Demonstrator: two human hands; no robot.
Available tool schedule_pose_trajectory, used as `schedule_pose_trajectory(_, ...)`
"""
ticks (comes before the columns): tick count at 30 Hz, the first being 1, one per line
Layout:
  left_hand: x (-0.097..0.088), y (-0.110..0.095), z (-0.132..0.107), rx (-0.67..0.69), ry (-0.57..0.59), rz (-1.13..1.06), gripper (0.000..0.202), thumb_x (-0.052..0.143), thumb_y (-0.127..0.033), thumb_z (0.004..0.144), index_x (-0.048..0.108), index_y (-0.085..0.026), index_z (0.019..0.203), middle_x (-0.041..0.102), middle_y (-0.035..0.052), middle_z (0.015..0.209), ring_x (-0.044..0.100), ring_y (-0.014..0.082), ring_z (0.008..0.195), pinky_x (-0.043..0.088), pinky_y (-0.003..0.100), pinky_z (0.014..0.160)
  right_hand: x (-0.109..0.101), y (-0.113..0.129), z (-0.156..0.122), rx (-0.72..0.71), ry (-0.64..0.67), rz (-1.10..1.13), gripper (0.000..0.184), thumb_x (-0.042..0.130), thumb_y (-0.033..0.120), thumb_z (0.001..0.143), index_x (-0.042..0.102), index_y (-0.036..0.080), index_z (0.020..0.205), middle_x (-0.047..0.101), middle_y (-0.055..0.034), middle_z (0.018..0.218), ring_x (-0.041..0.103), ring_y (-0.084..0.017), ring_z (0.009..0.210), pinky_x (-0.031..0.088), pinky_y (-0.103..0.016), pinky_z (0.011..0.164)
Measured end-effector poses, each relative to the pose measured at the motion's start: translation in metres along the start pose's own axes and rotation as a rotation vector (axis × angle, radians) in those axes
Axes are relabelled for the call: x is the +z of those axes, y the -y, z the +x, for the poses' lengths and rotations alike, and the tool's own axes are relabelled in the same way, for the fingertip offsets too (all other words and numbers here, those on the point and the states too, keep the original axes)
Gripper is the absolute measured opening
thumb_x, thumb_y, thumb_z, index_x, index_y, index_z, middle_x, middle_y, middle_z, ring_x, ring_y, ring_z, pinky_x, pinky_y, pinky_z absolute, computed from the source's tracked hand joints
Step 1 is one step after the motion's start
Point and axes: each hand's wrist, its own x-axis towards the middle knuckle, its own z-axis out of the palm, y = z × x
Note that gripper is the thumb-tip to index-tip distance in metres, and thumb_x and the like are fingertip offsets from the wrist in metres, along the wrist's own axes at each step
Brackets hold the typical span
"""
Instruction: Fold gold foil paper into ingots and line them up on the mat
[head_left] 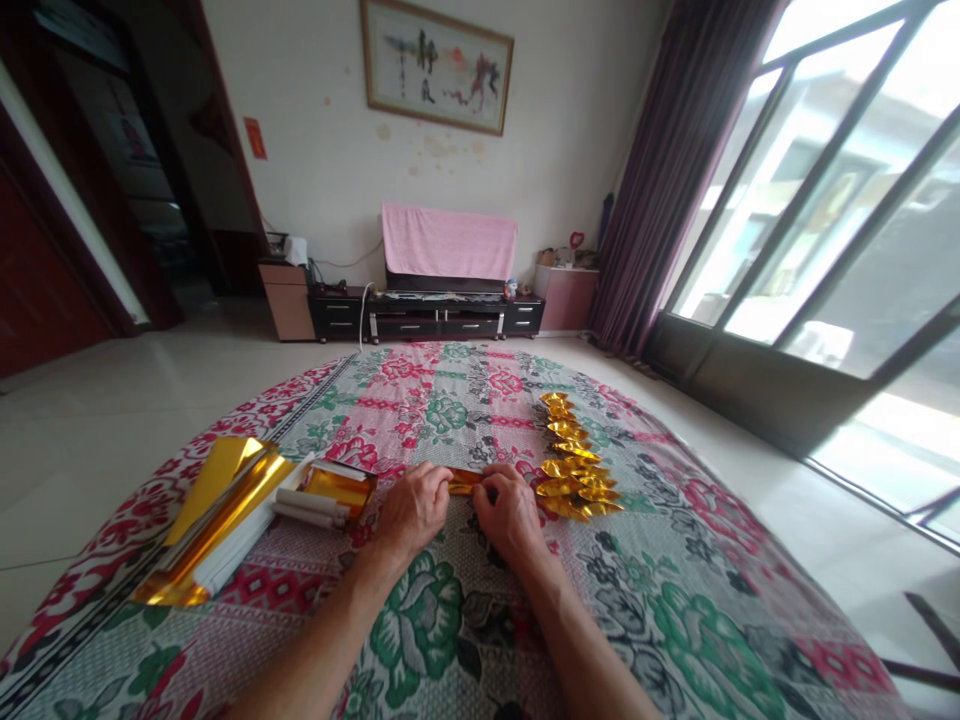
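Observation:
Both hands pinch the ends of a small folded piece of gold foil paper over the middle of the table. My left hand has its fingers closed on the left end, and my right hand is closed on the right end. Just right of my right hand lies a row of folded gold paper ingots, pointed at both ends. Left of my left hand are a gold foil sheet and some white paper rolls. Farther left rests a stack of gold foil paper with curling edges.
A patterned tablecloth in red, green and grey covers the round table. Beyond it stands a low black cabinet with a pink cloth above. Large windows and a purple curtain are at the right.

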Motion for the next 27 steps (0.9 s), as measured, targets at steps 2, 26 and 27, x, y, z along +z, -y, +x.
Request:
schedule_pose_trajectory(2,0.0005,0.0001,-0.0007,0.000,-0.010,0.002,0.020,0.041,-0.014,0.082,0.060,-0.019,0.087,0.060,0.0041,0.082,0.055,0.0155,0.081,0.042,0.026,0.075,0.0006,0.0000,0.0000,0.008,-0.001,0.001,0.016,0.053,0.016,0.072,0.065,0.017,0.062,0.064,-0.0072,0.090,0.059,-0.017,0.084,0.045,-0.026,0.078)
schedule_pose_trajectory(26,0.0030,0.0037,-0.0034,-0.038,-0.049,-0.003,0.016,0.043,-0.015,0.081,0.058,-0.019,0.086,0.058,0.0041,0.081,0.053,0.0155,0.080,0.041,0.028,0.075,-0.0002,-0.0034,0.0022,0.023,0.010,0.042,0.016,0.055,0.016,0.070,0.062,0.018,0.056,0.065,-0.0062,0.088,0.059,-0.016,0.079,0.045,-0.026,0.075)
schedule_pose_trajectory(27,0.0026,0.0036,-0.0037,-0.044,-0.059,-0.014,0.015,0.044,-0.014,0.081,0.058,-0.019,0.086,0.059,0.0040,0.081,0.054,0.0155,0.080,0.041,0.028,0.076,-0.0003,-0.0033,0.0022,0.017,0.006,0.044,0.016,0.055,0.016,0.070,0.062,0.018,0.056,0.065,-0.0061,0.087,0.059,-0.016,0.079,0.045,-0.026,0.075)
